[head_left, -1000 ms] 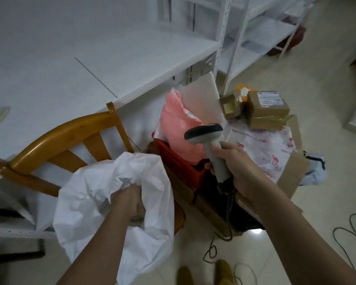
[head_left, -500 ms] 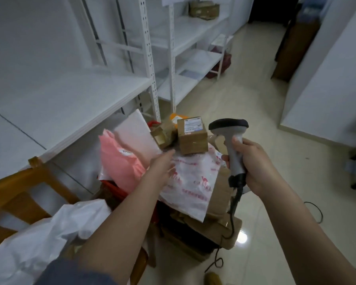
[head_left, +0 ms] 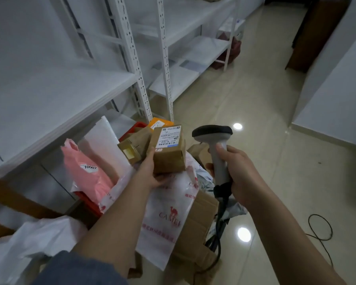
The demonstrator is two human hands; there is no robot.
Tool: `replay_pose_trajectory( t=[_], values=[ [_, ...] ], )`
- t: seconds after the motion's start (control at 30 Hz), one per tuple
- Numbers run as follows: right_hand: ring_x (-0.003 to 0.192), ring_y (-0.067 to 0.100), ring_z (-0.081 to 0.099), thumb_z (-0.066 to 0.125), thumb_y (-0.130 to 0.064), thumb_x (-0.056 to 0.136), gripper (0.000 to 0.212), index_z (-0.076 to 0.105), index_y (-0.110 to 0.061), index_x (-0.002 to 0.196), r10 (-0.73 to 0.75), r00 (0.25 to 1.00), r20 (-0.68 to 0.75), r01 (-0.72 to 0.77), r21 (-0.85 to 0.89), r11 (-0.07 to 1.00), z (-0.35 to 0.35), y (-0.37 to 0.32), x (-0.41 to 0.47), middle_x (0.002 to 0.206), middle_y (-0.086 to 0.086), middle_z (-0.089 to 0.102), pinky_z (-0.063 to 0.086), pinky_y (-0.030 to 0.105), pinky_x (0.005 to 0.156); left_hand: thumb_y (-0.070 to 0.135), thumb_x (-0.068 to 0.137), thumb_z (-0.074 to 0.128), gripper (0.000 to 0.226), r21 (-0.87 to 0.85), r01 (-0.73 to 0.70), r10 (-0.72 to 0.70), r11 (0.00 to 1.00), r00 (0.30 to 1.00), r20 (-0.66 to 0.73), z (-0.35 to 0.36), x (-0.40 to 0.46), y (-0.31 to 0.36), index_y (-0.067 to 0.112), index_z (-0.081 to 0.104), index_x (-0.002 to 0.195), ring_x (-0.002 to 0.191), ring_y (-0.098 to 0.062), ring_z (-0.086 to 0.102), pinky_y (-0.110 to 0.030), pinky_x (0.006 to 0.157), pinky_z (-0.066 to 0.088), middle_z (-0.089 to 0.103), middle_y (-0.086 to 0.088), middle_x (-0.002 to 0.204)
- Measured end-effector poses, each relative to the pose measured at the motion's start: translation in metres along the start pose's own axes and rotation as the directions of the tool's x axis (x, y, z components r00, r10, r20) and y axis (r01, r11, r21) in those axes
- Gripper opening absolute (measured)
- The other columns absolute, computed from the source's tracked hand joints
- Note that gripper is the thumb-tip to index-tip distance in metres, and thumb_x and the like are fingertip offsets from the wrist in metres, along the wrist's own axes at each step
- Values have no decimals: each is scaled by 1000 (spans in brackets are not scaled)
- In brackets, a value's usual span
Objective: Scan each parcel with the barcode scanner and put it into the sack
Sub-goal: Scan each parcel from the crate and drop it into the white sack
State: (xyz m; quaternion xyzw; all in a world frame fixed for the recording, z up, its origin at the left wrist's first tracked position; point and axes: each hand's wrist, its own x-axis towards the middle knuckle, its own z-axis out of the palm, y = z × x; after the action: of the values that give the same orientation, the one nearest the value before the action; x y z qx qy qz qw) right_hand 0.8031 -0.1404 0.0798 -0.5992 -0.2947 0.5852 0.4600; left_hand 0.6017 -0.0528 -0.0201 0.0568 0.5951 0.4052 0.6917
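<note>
Pale glossy floor tiles (head_left: pixel 261 112) stretch off toward twelve o'clock, ceiling lights glaring off them, with white slotted shelving (head_left: pixel 132 58) lining the room from nine round to twelve o'clock and a dark door (head_left: pixel 317 31) at one o'clock. A black cable (head_left: pixel 322 229) loops on the floor at four o'clock. Dead centre, the left hand (head_left: pixel 152 171) grips a small brown parcel (head_left: pixel 169 151), label up, just above the heap. At three o'clock of it, the right hand (head_left: pixel 236 173) is wrapped round the grey handle of the barcode scanner (head_left: pixel 214 136), its black head beside the parcel but apart from it. Below sit a red crate (head_left: pixel 132 130), a pink mailer (head_left: pixel 86 171), a white printed bag (head_left: pixel 169 212) and open cardboard (head_left: pixel 193 233). The white sack (head_left: pixel 29 243) slumps at eight o'clock beside a wooden chair (head_left: pixel 8 200)
</note>
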Motion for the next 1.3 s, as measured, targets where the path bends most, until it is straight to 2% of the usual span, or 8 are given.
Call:
replay_pose_trajectory(
  t=[0.2, 0.4, 0.67, 0.73, 0.87, 1.03, 1.2, 1.3],
  values=[
    [67, 14, 67, 52, -34, 102, 18, 63, -22, 109, 20, 998, 60, -21, 8, 1000, -2, 2, 10, 86, 5, 67, 54, 29, 58, 34, 81, 76, 71, -106, -65, 61, 992, 997, -41, -4, 3, -6, 26, 40, 141, 122, -34, 50, -48, 91, 54, 52, -13, 136],
    [61, 14, 68, 53, -33, 102, 20, 63, -16, 107, 6, 992, 123, -15, 73, 997, 13, -5, -5, 70, 0, 72, 54, 28, 55, 6, 75, 75, 46, -217, -92, 128, 972, 979, 157, -32, -38, -12, 10, 63, 120, 101, -31, 69, -43, 76, 59, 72, -16, 109],
    [63, 10, 66, 57, -31, 100, 16, 68, -20, 94, -111, 975, 194, 85, 141, 986, 74, -19, -43, 72, -5, 72, 53, 29, 63, 11, 85, 64, 4, -85, -297, 301, 951, 953, 34, -109, -99, 33, 11, 67, 88, 77, -15, 58, -28, 67, 47, 71, -3, 77],
    [62, 8, 64, 64, -30, 96, 13, 67, -18, 98, -193, 961, 200, 173, 113, 978, 87, -23, -49, 71, -4, 68, 52, 25, 59, 22, 85, 69, 13, 122, -387, 394, 914, 918, -40, -131, -116, 51, 14, 66, 96, 77, -15, 54, -27, 67, 40, 70, 4, 75],
    [54, 5, 57, 78, -23, 84, 24, 59, -15, 97, -269, 923, 276, 283, -15, 959, 105, -25, -51, 71, -2, 59, 48, 17, 51, 29, 80, 77, 62, 387, -477, 551, 789, 828, -102, -164, -150, 80, 9, 53, 133, 98, -17, 58, -32, 87, 39, 67, -8, 118],
    [59, 4, 64, 85, -23, 76, 34, 63, -12, 99, -153, 827, 541, 314, -219, 924, 125, -14, -47, 63, -10, 65, 51, 19, 57, 21, 82, 74, 45, 385, -529, 547, 757, 834, 72, -175, -182, 100, 5, 62, 122, 70, -18, 69, -30, 71, 57, 74, -9, 88],
    [108, 32, 68, 96, -36, 52, 96, 52, -19, 135, 57, 753, 656, 240, -354, 904, 130, -10, -44, 122, 13, 66, 57, 46, 90, 26, 68, 79, 62, 410, -557, 538, 722, 825, 173, -176, -192, 109, 9, 61, 124, 77, -22, 68, -33, 72, 57, 71, -14, 97],
    [114, 32, 65, 94, -33, 55, 100, 45, -19, 141, 137, 720, 680, 260, -448, 855, 129, -9, -41, 130, 14, 63, 53, 50, 98, 26, 67, 78, 60, 403, -543, 505, 737, 838, 206, -180, -193, 109, 9, 61, 122, 75, -23, 66, -33, 71, 57, 70, -14, 94]
  ],
)
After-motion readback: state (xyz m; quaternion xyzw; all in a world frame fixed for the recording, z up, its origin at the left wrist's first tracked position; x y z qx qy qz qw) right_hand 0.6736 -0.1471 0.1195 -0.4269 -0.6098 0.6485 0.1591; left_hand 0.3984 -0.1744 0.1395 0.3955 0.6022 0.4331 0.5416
